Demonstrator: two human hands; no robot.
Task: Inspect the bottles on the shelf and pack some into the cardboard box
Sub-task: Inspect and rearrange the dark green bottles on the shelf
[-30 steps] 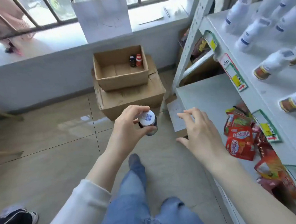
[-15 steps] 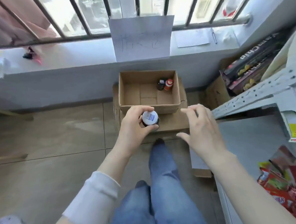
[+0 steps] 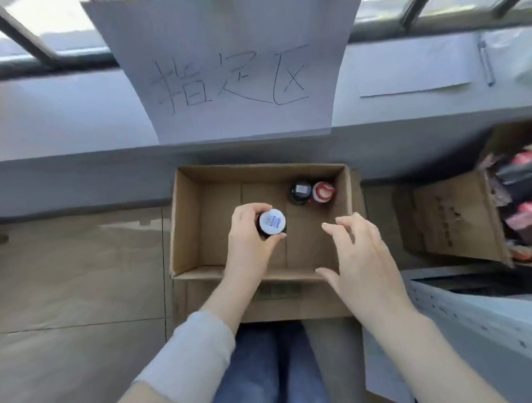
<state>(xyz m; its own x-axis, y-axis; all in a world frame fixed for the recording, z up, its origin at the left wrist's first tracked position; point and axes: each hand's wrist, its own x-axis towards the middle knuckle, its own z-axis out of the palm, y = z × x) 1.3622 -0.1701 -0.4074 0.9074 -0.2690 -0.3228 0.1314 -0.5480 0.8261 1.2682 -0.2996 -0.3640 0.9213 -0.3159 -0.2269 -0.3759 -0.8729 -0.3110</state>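
Observation:
My left hand [image 3: 248, 243] grips a dark bottle with a white cap [image 3: 271, 222], upright, held over the middle of the open cardboard box [image 3: 185, 225]. Two bottles stand in the box's far right corner: a dark one with a black cap [image 3: 301, 191] and, touching it on the right, one with a red and white cap [image 3: 322, 191]. My right hand [image 3: 363, 257] hovers over the box's near right corner, fingers spread, holding nothing.
The open box sits on a larger closed carton [image 3: 295, 299]. Behind it a paper sign [image 3: 234, 66] hangs from the window ledge. Another carton [image 3: 452, 221] with snack packs [image 3: 526, 198] stands at the right, above a grey metal shelf edge [image 3: 483, 312]. Tiled floor [image 3: 76, 275] lies to the left.
I have walked from the shelf up to the box. Both hands now hang over the box, the left still gripping the white-capped bottle, the right still free.

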